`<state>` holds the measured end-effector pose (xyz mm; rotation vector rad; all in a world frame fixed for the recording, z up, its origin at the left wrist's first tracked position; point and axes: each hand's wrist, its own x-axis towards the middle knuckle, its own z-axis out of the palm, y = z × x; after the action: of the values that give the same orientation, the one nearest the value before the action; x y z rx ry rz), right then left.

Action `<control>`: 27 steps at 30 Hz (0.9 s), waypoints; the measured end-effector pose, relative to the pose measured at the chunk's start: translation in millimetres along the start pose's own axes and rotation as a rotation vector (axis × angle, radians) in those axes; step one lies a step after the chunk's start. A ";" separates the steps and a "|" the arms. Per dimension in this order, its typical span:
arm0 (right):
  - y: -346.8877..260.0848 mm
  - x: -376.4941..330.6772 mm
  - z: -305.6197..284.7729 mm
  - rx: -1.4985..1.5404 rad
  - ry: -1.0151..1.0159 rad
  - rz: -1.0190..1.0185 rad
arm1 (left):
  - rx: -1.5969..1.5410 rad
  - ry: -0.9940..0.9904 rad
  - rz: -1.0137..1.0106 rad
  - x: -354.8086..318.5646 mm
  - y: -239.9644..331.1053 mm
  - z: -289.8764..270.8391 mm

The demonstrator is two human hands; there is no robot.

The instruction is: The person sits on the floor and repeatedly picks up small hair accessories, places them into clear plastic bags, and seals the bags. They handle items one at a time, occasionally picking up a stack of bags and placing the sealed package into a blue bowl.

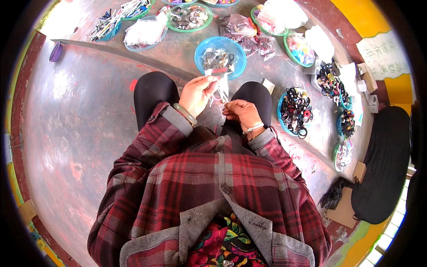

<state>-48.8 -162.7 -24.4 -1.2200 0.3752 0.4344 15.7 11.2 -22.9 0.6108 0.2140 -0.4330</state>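
Note:
Between my knees, my left hand [199, 95] is closed, thumb and fingers pinching a small clear plastic bag [222, 90] with whitish edges. Lower and to the right, my right hand [243, 115] is closed too, its fingertips pinched at the bag's lower end. What lies inside the bag is too small to make out. Just beyond my hands stands a blue plastic basin [240, 60], holding small dark and metallic pieces in clear wrapping.
A blue basin of black hair ties [295, 109] is by my right knee. Green-rimmed baskets [189, 27] and clear bags of dark red items [242, 31] stand farther off. At the right are more filled baskets and a black-covered stool [384, 164]. A purple cup [56, 52] sits far left.

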 end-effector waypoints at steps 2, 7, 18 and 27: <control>3.1 2.6 -2.9 -0.051 0.008 -0.030 | 0.039 0.013 0.034 1.7 -1.2 -4.6; -6.0 7.6 -4.0 -0.145 0.138 -0.296 | 0.159 -0.010 0.013 -2.5 -2.7 0.4; -12.9 12.1 -7.3 0.101 0.099 -0.370 | 0.315 -0.205 -0.193 -9.3 -10.5 8.9; -3.8 16.6 -13.9 0.224 0.095 -0.315 | 0.299 -0.229 -0.207 -13.9 -6.9 15.7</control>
<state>-33.2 -175.0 -33.7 -1.0591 0.2970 0.0614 1.2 1.3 -9.4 0.8289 -0.0087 -0.7388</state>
